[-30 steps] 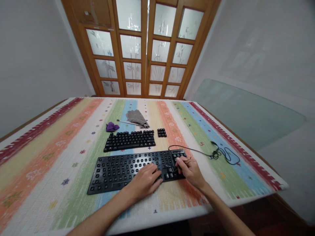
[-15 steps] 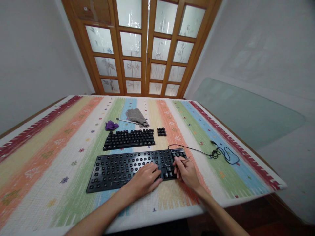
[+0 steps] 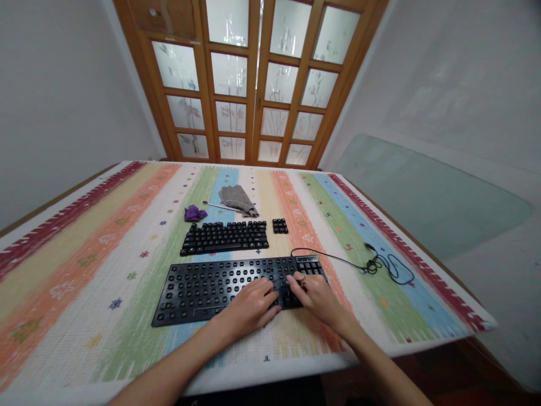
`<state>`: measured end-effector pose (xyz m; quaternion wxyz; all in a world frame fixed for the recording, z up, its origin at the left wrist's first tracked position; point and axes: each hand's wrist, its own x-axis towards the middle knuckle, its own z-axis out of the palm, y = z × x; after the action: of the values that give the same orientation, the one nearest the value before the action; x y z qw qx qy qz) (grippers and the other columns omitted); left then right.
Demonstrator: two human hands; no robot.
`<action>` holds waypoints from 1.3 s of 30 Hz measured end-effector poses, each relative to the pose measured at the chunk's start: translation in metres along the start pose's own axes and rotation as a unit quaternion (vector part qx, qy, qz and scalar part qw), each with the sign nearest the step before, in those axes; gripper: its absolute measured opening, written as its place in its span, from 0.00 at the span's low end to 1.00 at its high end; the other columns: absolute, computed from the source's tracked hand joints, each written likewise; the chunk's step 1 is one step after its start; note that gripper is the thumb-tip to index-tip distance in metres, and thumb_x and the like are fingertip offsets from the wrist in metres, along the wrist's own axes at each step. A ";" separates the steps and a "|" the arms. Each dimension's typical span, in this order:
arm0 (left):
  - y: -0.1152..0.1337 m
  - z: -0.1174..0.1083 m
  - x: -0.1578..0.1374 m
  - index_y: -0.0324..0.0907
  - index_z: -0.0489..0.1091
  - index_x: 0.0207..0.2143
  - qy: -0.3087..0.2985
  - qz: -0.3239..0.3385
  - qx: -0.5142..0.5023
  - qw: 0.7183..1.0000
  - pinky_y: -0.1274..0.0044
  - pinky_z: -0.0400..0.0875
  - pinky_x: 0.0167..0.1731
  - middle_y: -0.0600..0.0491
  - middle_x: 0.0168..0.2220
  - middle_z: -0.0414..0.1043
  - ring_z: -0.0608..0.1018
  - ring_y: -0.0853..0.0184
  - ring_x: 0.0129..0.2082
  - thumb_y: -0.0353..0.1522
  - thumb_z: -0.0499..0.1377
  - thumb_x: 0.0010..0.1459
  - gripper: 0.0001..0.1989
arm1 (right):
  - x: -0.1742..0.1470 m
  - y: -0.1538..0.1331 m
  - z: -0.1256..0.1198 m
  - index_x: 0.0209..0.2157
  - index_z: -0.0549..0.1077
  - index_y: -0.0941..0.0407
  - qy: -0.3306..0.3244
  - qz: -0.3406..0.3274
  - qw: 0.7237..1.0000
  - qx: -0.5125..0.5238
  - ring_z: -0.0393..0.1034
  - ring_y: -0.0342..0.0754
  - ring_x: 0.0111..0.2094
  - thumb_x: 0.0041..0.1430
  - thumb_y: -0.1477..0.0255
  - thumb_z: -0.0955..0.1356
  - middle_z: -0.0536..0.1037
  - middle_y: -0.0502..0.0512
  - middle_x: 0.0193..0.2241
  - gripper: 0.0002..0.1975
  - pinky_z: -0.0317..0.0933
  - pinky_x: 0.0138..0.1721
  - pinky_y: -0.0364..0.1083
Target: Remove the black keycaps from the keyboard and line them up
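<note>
A black keyboard (image 3: pixel 190 293) lies on the striped tablecloth with most of its keycaps off, showing bare switch stems. Keycaps (image 3: pixel 313 265) are still on its number pad at the right end. My left hand (image 3: pixel 256 301) grips the keyboard's near edge right of the middle, fingers on top and thumb at the front. Over the arrow-key area my right hand (image 3: pixel 313 290) is closed in a pinch around a small, thin, dark tool that looks like a keycap puller. The fingers mostly cover it, and whether it touches a key is hidden.
Removed keycaps (image 3: pixel 224 237) lie in rows behind the keyboard, with a small block of keycaps (image 3: pixel 280 225) to their right. Farther back are a purple cloth (image 3: pixel 195 213), a thin brush (image 3: pixel 220 206) and a grey cloth (image 3: pixel 239 198). The cable (image 3: pixel 374 264) coils at right.
My right hand has shifted left and turned over the arrow-key area, so the tool is now more hidden. My left hand stays on the keyboard. The view has shifted slightly.
</note>
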<state>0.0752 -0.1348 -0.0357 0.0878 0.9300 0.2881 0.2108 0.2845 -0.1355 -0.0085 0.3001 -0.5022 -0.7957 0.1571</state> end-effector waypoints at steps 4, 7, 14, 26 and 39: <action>0.001 -0.001 0.001 0.40 0.69 0.35 -0.006 -0.001 0.002 1.000 0.71 0.69 0.38 0.50 0.33 0.68 0.72 0.63 0.35 0.35 0.54 0.65 0.08 | 0.022 0.005 -0.003 0.19 0.68 0.54 -0.034 0.019 0.999 0.025 0.65 0.46 0.18 0.68 0.59 0.58 0.70 0.51 0.12 0.25 0.55 0.27 0.46; 0.001 0.000 0.000 0.40 0.70 0.36 -0.013 -0.006 0.000 1.000 0.70 0.69 0.39 0.49 0.34 0.69 0.72 0.62 0.36 0.35 0.55 0.64 0.08 | 0.032 0.008 -0.002 0.18 0.69 0.55 -0.043 0.035 0.998 0.044 0.64 0.46 0.17 0.67 0.60 0.59 0.69 0.50 0.11 0.25 0.56 0.27 0.45; -0.004 -0.006 0.005 0.40 0.70 0.41 -0.011 -0.037 -0.082 0.996 0.72 0.69 0.39 0.49 0.36 0.69 0.72 0.63 0.38 0.35 0.57 0.63 0.08 | 0.033 0.013 -0.009 0.17 0.70 0.56 -0.045 0.075 0.989 0.118 0.62 0.43 0.14 0.66 0.61 0.61 0.66 0.46 0.09 0.25 0.57 0.24 0.42; 0.002 -0.011 0.041 0.40 0.71 0.40 0.043 -0.060 -0.118 0.990 0.73 0.68 0.36 0.51 0.33 0.71 0.72 0.63 0.35 0.39 0.60 0.62 0.11 | 0.031 -0.007 -0.025 0.19 0.70 0.55 -0.001 0.041 0.991 0.127 0.64 0.43 0.16 0.67 0.63 0.61 0.67 0.47 0.12 0.23 0.57 0.24 0.43; -0.007 -0.011 0.055 0.40 0.74 0.34 0.007 -0.054 -0.119 0.991 0.76 0.68 0.34 0.52 0.29 0.72 0.74 0.66 0.32 0.34 0.61 0.61 0.06 | 0.031 -0.004 -0.029 0.17 0.66 0.55 0.003 0.026 0.995 0.100 0.66 0.44 0.19 0.67 0.63 0.61 0.70 0.48 0.14 0.24 0.57 0.27 0.44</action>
<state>0.1078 -0.0973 -0.0095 0.2074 0.8942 0.3117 0.2455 0.2904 -0.1113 0.0262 0.3472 -0.4905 -0.7617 0.2424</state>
